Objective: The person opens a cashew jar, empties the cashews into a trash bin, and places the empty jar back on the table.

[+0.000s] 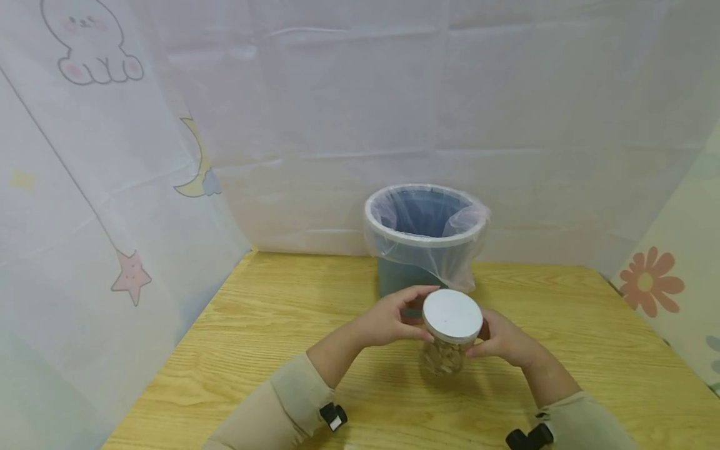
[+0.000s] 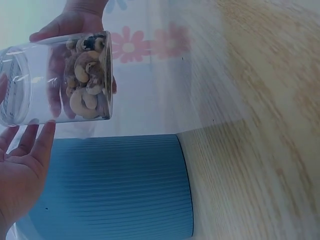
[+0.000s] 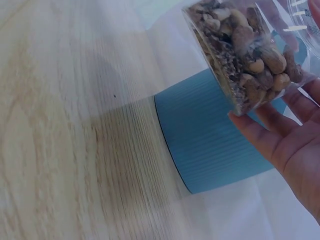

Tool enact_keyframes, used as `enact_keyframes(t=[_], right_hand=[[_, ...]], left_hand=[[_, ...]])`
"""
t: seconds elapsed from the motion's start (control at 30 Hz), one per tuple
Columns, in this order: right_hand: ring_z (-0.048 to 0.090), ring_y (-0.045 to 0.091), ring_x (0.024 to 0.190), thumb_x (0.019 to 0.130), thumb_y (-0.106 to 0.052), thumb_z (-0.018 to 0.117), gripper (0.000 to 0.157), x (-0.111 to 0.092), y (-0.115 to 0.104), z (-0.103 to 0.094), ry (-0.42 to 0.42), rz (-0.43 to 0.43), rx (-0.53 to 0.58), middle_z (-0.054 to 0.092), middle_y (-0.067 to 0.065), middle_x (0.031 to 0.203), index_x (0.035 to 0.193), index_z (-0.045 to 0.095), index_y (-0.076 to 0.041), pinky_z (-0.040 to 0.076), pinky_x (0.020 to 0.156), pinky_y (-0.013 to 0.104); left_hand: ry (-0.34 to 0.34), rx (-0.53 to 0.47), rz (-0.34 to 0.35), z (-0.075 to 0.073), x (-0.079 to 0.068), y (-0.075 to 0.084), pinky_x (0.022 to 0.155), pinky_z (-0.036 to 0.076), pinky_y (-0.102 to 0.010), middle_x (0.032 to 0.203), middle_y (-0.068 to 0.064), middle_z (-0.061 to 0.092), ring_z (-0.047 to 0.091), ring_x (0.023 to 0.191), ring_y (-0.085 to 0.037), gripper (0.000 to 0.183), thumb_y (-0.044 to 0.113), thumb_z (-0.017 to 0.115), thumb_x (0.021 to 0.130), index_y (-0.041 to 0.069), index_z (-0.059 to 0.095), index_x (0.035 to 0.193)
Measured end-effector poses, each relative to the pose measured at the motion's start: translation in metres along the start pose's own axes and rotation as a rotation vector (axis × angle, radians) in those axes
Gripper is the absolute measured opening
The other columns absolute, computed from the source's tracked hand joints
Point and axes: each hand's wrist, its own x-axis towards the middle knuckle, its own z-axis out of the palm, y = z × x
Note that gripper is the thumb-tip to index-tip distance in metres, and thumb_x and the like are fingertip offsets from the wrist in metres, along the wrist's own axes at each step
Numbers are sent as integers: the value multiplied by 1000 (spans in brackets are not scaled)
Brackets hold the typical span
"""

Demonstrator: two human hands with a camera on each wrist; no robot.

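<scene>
A clear jar (image 1: 442,356) with a white lid (image 1: 452,315) is held between both hands, raised off the table and slightly tilted. Mixed nuts (image 2: 87,77), cashews among them, fill its lower part, as does the close view of the nuts (image 3: 255,60) at the right wrist. My left hand (image 1: 390,319) holds the jar's left side near the lid, thumb toward me. From the right, my right hand (image 1: 509,337) grips the jar's side, its fingers wrapping partly behind it. Parts of the fingers are hidden by the jar.
Just behind the jar stands a blue bin (image 1: 405,275) with a white rim (image 1: 427,240) and a translucent liner bag (image 1: 458,259) folded over it. The wooden table (image 1: 292,300) extends around it, bounded by printed cloth walls (image 1: 315,125).
</scene>
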Motion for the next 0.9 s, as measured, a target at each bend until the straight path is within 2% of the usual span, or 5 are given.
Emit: enact_keyframes(t=[0.17, 0.37, 0.53, 0.73, 0.9], right_hand=[[54, 9, 106, 70, 11, 69, 69, 5, -4, 3, 47, -28, -46, 54, -6, 120, 129, 44, -16, 46, 85, 23], [53, 7, 105, 68, 10, 71, 71, 11, -11, 7, 85, -70, -83, 54, -8, 119, 128, 45, -18, 45, 85, 21], [52, 7, 107, 69, 7, 73, 72, 15, -15, 9, 98, -65, -86, 53, -8, 121, 129, 44, -18, 44, 86, 21], [52, 7, 106, 68, 6, 74, 70, 21, -19, 13, 122, -67, -120, 53, -8, 121, 129, 45, -11, 44, 86, 20], [54, 7, 97, 69, 6, 73, 69, 24, -21, 16, 131, -67, -117, 54, -9, 116, 128, 46, -16, 45, 81, 21]], left_hand=[[13, -14, -10, -3, -4, 16, 91, 44, -27, 133, -6, 45, 47, 117, -13, 76, 0, 73, 74, 11, 36, 139], [40, 16, 5, -5, -8, 32, 91, 44, -29, 134, -8, 45, 48, 116, -13, 79, -1, 74, 72, 7, 34, 140], [67, 20, 35, -5, -10, 33, 92, 44, -31, 133, -8, 45, 48, 113, -10, 81, -1, 76, 71, 6, 34, 140], [99, 37, 73, -5, -13, 33, 90, 45, -30, 133, -11, 43, 48, 113, -12, 83, -1, 77, 69, 4, 32, 139], [124, 40, 100, -4, -15, 37, 90, 46, -30, 132, -14, 43, 49, 114, -15, 84, -5, 76, 68, 0, 30, 138]])
